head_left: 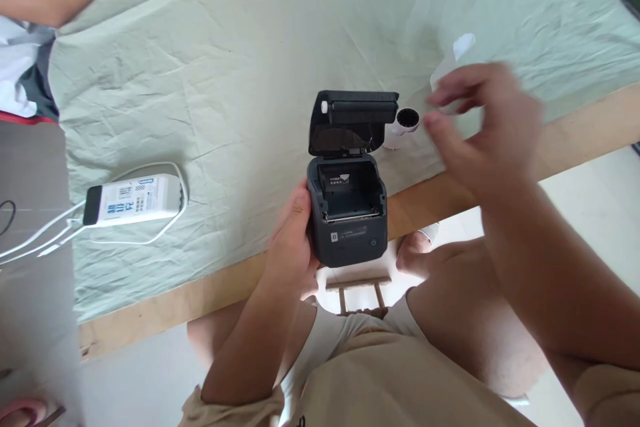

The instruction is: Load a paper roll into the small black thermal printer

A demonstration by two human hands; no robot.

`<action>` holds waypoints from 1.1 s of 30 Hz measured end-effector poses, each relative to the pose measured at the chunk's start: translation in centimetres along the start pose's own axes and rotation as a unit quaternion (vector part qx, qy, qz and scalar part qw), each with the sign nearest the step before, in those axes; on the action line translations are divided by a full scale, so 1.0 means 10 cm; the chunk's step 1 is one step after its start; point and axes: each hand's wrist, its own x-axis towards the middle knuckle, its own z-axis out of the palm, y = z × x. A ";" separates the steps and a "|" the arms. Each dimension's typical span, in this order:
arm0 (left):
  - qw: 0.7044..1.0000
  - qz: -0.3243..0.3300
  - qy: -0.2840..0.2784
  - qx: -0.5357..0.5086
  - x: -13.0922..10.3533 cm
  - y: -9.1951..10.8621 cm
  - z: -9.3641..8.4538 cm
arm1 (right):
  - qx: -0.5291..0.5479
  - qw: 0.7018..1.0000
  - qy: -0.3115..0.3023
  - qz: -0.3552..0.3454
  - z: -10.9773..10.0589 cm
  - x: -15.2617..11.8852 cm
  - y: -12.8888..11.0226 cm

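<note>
We are gripping the dark printer (353, 240) in our left hand (293, 230) at the tabletop edge (150, 315), lid (355, 101) already raised, white roll (399, 138) sitting outside it, our right hand (503, 130) hovering apart, unclasped.

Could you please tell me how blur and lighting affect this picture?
Head view: the right hand is clearly blurred; same view: the printer and left hand look fairly sharp, though the printer's small print is hard to read; same view: the floor at right is bright, nearly washed out.
</note>
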 end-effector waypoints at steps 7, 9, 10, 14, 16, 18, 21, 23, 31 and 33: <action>0.998 -0.014 0.054 0.032 -0.01 0.03 0.04 | -0.095 0.975 -0.021 0.198 -0.05 0.20 0.52; 0.997 -0.005 0.062 0.034 -0.01 0.03 0.05 | -0.074 0.965 -0.039 0.247 -0.01 0.22 0.53; 0.998 -0.004 0.061 0.031 -0.01 0.03 0.05 | -0.055 0.964 -0.035 0.259 0.00 0.21 0.51; 0.999 -0.005 0.044 0.024 0.00 0.01 0.01 | 0.006 0.972 -0.038 0.231 0.00 0.16 0.40; 0.999 -0.006 0.043 0.017 0.00 0.01 -0.02 | 0.004 0.979 -0.047 0.198 -0.01 0.15 0.37; 0.999 -0.008 0.041 0.009 0.01 0.01 -0.02 | -0.007 0.979 -0.037 0.200 -0.02 0.15 0.35; 0.999 -0.005 0.045 0.013 0.00 0.02 0.00 | 0.008 0.969 -0.029 0.244 -0.01 0.17 0.35; 0.998 0.001 0.057 0.019 -0.01 0.02 0.03 | 0.015 0.970 -0.038 0.240 -0.01 0.17 0.36; 0.999 0.004 0.051 0.001 -0.01 0.03 0.07 | 0.014 0.979 -0.016 0.204 0.01 0.11 0.44; 0.999 0.003 0.049 0.001 0.00 0.03 0.07 | 0.001 0.983 -0.014 0.180 0.03 0.10 0.44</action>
